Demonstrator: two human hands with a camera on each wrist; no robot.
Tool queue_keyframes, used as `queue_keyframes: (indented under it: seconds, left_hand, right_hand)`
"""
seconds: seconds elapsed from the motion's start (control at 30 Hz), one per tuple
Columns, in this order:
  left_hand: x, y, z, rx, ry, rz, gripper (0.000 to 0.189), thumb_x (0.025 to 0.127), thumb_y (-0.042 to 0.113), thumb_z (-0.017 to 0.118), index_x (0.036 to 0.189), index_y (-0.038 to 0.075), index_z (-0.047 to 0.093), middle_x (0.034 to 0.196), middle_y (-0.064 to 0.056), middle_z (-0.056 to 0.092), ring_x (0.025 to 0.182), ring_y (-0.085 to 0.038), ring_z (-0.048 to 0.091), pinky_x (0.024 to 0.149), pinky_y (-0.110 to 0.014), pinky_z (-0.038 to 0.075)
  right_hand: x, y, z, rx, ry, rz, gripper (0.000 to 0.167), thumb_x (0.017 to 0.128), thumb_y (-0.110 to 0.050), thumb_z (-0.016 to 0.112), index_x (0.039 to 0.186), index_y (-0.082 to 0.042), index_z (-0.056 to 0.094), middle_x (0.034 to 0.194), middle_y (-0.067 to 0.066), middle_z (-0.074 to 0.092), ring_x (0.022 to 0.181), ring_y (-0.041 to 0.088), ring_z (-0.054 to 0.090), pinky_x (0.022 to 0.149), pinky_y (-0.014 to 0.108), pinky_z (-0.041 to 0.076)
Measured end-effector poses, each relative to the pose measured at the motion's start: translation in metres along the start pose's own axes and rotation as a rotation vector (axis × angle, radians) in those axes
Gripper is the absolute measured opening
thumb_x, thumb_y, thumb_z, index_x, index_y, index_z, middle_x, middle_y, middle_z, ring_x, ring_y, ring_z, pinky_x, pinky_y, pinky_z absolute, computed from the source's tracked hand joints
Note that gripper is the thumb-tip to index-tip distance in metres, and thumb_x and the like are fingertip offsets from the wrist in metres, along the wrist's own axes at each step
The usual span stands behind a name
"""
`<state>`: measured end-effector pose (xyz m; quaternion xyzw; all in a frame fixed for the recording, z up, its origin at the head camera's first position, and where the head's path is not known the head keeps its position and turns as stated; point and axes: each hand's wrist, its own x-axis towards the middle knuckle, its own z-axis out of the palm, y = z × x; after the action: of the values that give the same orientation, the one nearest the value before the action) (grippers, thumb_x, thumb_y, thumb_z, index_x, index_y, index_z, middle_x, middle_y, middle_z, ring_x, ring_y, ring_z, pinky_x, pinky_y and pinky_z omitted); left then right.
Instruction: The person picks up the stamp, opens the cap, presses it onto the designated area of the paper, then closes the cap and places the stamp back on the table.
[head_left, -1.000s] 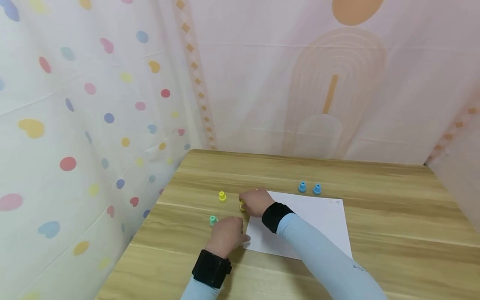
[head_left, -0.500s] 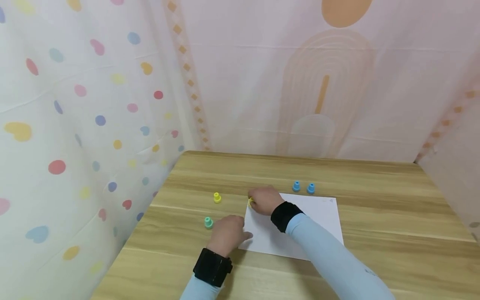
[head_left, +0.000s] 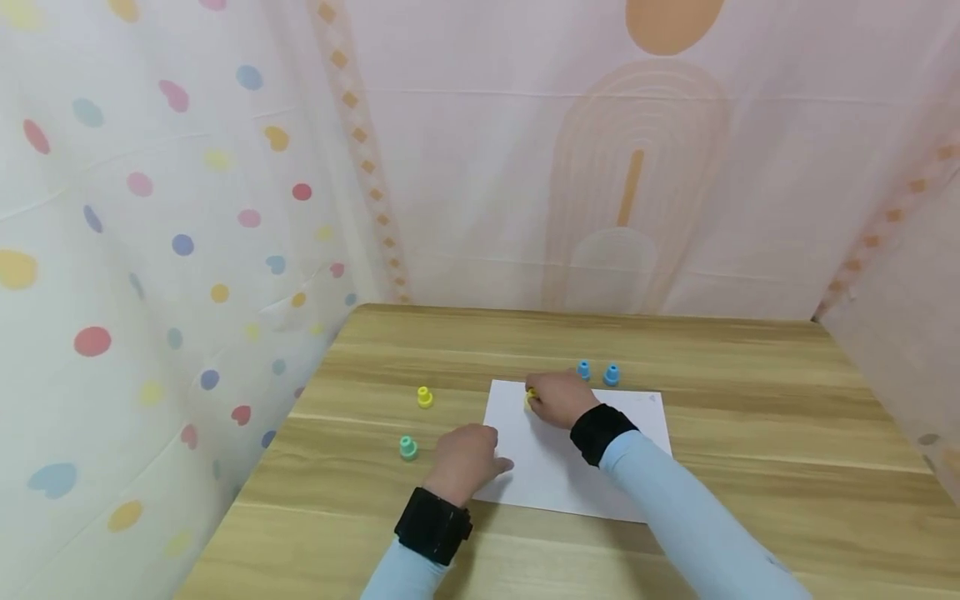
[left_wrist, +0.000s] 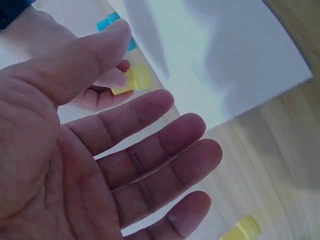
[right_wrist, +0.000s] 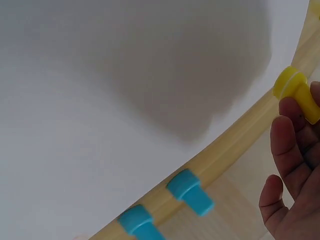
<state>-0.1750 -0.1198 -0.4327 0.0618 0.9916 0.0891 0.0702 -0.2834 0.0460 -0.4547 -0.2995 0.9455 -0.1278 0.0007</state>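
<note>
My right hand (head_left: 561, 398) pinches a yellow toy stamp (right_wrist: 292, 90) by its narrow handle, its wide base pointing away from the fingers. It is over the top left part of a white sheet of paper (head_left: 570, 483). The left hand (head_left: 463, 462) holds nothing; its fingers are relaxed and spread in the left wrist view, with the thumb over the paper's left edge. To its left stands a green toy stamp (head_left: 408, 448). A second yellow stamp (head_left: 425, 397) stands farther back on the wooden table.
Two blue stamps (head_left: 612, 375) stand behind the paper's far edge, close to the right hand. A small faint mark (head_left: 652, 398) shows at the paper's far right corner. Patterned curtains (head_left: 465, 167) border the table (head_left: 735, 450) at the back and left.
The right hand has carried the yellow stamp rightward from the paper's left edge to above the sheet. My left hand has shifted a little right, away from the green stamp.
</note>
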Motion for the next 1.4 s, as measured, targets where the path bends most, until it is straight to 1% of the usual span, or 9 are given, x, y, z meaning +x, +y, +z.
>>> queue_keyframes:
  seconds: [0.2,0.33,0.57,0.63,0.8,0.87,1.0,1.23,1.4]
  left_hand:
    - [0.001,0.005,-0.002,0.008,0.001,0.020,0.032,0.082,0.036,0.080,0.092,0.007,0.072,0.076,-0.003,0.064,0.067,-0.017,0.058,0.062,-0.034,0.051]
    - [0.004,0.009,-0.001,0.018,0.002,0.030,0.032,0.083,0.036,0.080,0.094,0.007,0.072,0.075,-0.002,0.063,0.064,-0.016,0.054,0.061,-0.033,0.050]
    - [0.011,0.016,0.001,0.034,0.033,0.073,0.034,0.082,0.036,0.081,0.097,0.007,0.073,0.081,-0.005,0.066,0.066,-0.015,0.056,0.062,-0.034,0.051]
    - [0.013,0.018,0.001,0.048,0.050,0.090,0.034,0.082,0.037,0.080,0.097,0.007,0.073,0.080,-0.004,0.065,0.067,-0.015,0.057,0.061,-0.034,0.051]
    - [0.019,0.026,0.003,0.078,0.086,0.131,0.034,0.082,0.038,0.080,0.096,0.008,0.072,0.077,-0.003,0.062,0.066,-0.014,0.057,0.058,-0.032,0.050]
    - [0.020,0.030,0.003,0.086,0.095,0.147,0.034,0.082,0.039,0.080,0.096,0.008,0.072,0.076,-0.002,0.061,0.065,-0.015,0.056,0.058,-0.032,0.049]
    - [0.024,0.038,0.003,0.097,0.095,0.165,0.034,0.083,0.040,0.080,0.096,0.009,0.071,0.076,-0.002,0.060,0.067,-0.016,0.056,0.059,-0.032,0.049]
    - [0.029,0.051,0.006,0.095,0.080,0.185,0.035,0.083,0.041,0.079,0.099,0.010,0.072,0.080,-0.002,0.062,0.069,-0.016,0.057,0.061,-0.032,0.049]
    - [0.031,0.057,0.007,0.096,0.079,0.208,0.037,0.085,0.042,0.078,0.103,0.011,0.071,0.083,-0.003,0.063,0.070,-0.016,0.059,0.062,-0.032,0.051]
  right_hand:
    - [-0.013,0.013,-0.007,0.003,0.018,0.036,0.007,0.095,-0.015,0.063,0.098,-0.011,0.067,0.083,-0.002,0.067,0.068,0.012,0.056,0.068,0.033,0.051]
    - [-0.022,0.019,-0.013,0.030,0.013,0.080,0.006,0.096,-0.015,0.065,0.098,-0.009,0.066,0.080,-0.002,0.064,0.065,0.013,0.053,0.063,0.032,0.049]
    - [-0.038,0.034,-0.020,0.052,0.019,0.159,0.010,0.097,-0.017,0.063,0.102,-0.008,0.067,0.081,0.000,0.064,0.068,0.015,0.054,0.071,0.037,0.050]
    - [-0.042,0.037,-0.022,0.063,0.030,0.177,0.013,0.097,-0.017,0.063,0.105,-0.007,0.067,0.087,0.001,0.066,0.071,0.015,0.056,0.074,0.038,0.051]
    - [-0.053,0.048,-0.023,0.111,0.054,0.216,0.021,0.096,-0.017,0.063,0.113,-0.004,0.067,0.093,0.004,0.068,0.074,0.017,0.057,0.072,0.036,0.051]
    - [-0.057,0.052,-0.022,0.148,0.057,0.238,0.022,0.096,-0.017,0.064,0.114,-0.004,0.066,0.090,0.004,0.066,0.073,0.017,0.056,0.069,0.035,0.049]
    - [-0.067,0.057,-0.020,0.254,0.063,0.291,0.021,0.097,-0.015,0.063,0.114,-0.005,0.065,0.091,0.004,0.064,0.077,0.019,0.055,0.071,0.035,0.047]
    - [-0.083,0.053,-0.023,0.462,0.070,0.391,0.023,0.097,-0.012,0.061,0.116,0.001,0.064,0.092,0.008,0.057,0.083,0.024,0.051,0.071,0.036,0.044]
    - [-0.090,0.052,-0.021,0.591,0.051,0.475,0.025,0.099,-0.014,0.059,0.121,-0.002,0.062,0.095,0.008,0.056,0.084,0.023,0.052,0.069,0.033,0.043]
